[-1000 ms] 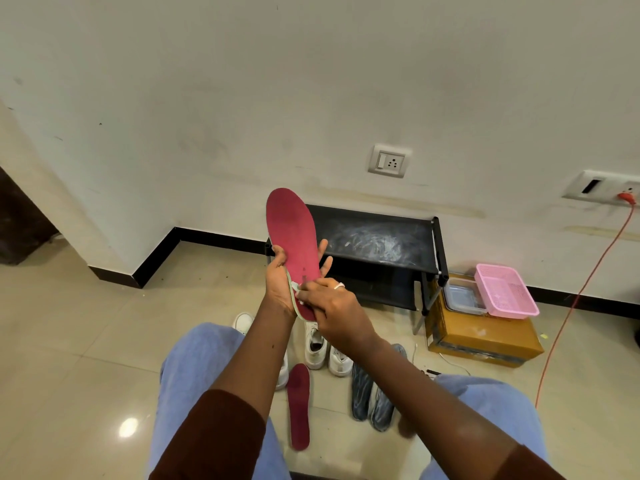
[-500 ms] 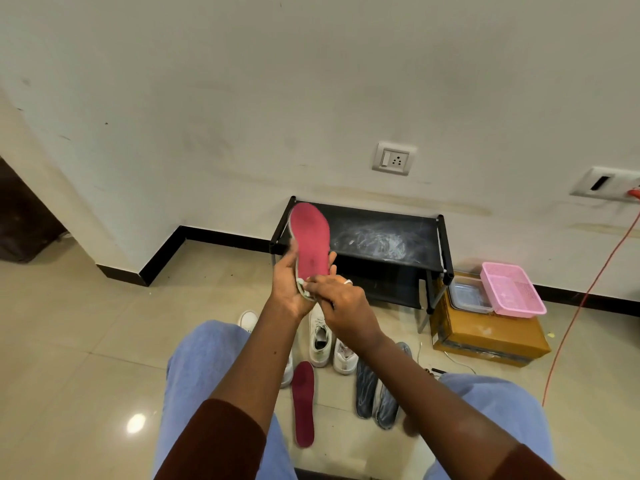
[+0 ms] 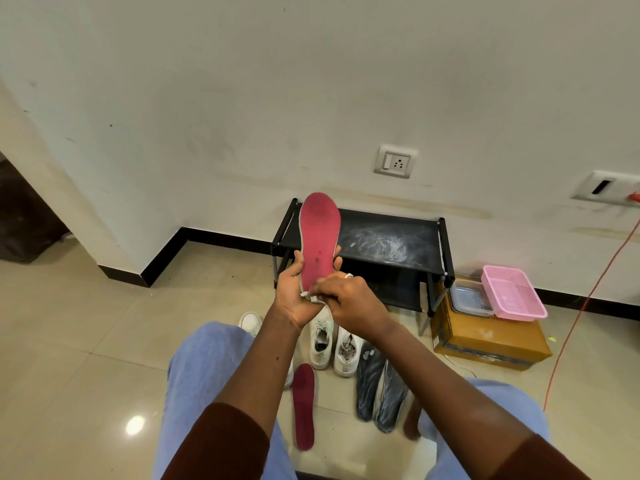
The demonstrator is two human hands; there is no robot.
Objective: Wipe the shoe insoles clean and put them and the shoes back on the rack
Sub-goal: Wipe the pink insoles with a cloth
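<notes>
Foam, we judge, makes the red insole (image 3: 318, 237) light and floppy, so our left hand (image 3: 294, 301) grips its waist upright before the shoe rack (image 3: 391, 237) while our right hand (image 3: 351, 303) pinches what looks like a white wipe (image 3: 313, 298) at its heel.

Looks like a home, probably an entryway or hall corner: glossy beige floor tiles (image 3: 69, 358), scuffed white wall (image 3: 207, 98) with a socket (image 3: 394, 162), low black shoe rack (image 3: 388, 237) against it, sneakers (image 3: 334, 344) on the floor.

Red insole (image 3: 318, 237); black rack (image 3: 388, 237); pink basket (image 3: 512, 292); white shoes (image 3: 332, 344).
</notes>
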